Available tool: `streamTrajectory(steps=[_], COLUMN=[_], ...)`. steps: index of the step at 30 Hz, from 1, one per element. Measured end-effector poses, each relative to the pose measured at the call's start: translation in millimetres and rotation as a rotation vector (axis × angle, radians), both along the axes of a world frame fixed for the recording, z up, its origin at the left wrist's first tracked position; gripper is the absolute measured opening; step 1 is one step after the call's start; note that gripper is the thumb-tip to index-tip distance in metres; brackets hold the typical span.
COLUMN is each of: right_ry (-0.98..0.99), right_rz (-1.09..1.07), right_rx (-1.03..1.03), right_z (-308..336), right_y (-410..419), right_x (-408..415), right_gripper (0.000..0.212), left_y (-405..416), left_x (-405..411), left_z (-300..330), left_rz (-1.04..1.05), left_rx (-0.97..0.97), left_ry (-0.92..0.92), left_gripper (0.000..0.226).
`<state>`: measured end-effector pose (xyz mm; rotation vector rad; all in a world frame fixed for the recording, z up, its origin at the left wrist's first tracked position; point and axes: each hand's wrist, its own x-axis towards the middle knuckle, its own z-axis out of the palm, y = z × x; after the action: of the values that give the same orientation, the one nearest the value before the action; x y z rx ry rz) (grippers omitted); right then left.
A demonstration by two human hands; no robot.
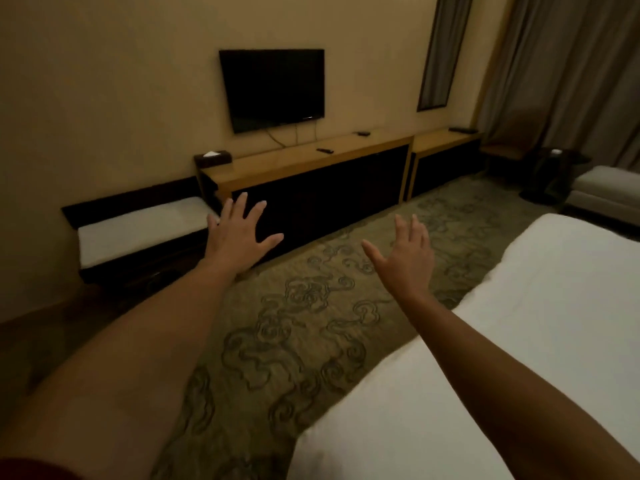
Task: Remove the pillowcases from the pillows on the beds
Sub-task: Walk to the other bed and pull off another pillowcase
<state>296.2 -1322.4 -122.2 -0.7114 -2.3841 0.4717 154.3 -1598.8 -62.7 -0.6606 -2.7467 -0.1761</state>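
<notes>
Both my arms reach forward over the patterned carpet. My left hand (239,233) is open with its fingers spread and holds nothing. My right hand (407,252) is also open and empty, hovering just left of the foot of a bed (540,334) covered in a white duvet. This bed fills the lower right of the head view. No pillow or pillowcase is in view.
A long wooden console (311,168) runs along the far wall under a wall-mounted TV (273,88). A low bench with a white cushion (138,233) stands at the left. At the far right are a dark side table (550,174), an upholstered seat (606,192) and curtains.
</notes>
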Motion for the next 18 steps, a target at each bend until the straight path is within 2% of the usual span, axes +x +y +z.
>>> streamTrajectory(steps=[1,2,4,5,7,8,10,11,13,14,16,17,18], right_ry=[0.002,-0.008,-0.022,-0.002,0.0,0.014,0.018,0.022,0.013,0.017,0.021,0.012,-0.006], right_rz=[-0.011,-0.068,-0.074,-0.128,-0.137,-0.225,-0.246,-0.338,-0.379,-0.457,-0.483,-0.52,-0.524], right_rx=[0.004,0.004,0.02,0.015,0.033,0.024,0.038,0.039,-0.002,-0.007,-0.04,-0.017,-0.035], right_z=[5,10,16,23,31,39,47,40,37,22,16,13,14], right_y=[0,-2,-4,5,4,30,42,75,89,122,135,179,192], right_x=[-3,-64,-79,-132,-145,-191,-205,-240,-248,-288,-297,-346,-354], right_gripper=[0.091,0.092,0.091,0.091,0.091,0.09,0.09,0.09,0.09,0.091,0.093,0.095,0.096], left_y=[8,16,26,47,56,101,121,176,201,251,272,324,340], left_x=[-3,-74,-92,-157,-177,-242,-260,-309,-322,-374,-394,-454,-470], left_z=[5,14,20,34,38,48,51,44,42,29,29,28,30], left_rz=[-0.011,-0.082,-0.084,-0.161,-0.17,-0.269,-0.291,-0.4,-0.463,-0.55,-0.585,-0.599,-0.589], left_rx=[-0.04,-0.014,-0.036,0.002,-0.03,0.0,-0.029,0.004,-0.046,-0.016,-0.058,-0.008,0.019], left_ry=[-0.009,-0.021,0.007,0.007,0.06,0.045,0.072,0.029,0.062,0.03,0.088,0.04,0.041], left_gripper=[0.082,0.082,0.081,0.08,0.079,0.079,0.079,0.079,0.079,0.078,0.078,0.078,0.078])
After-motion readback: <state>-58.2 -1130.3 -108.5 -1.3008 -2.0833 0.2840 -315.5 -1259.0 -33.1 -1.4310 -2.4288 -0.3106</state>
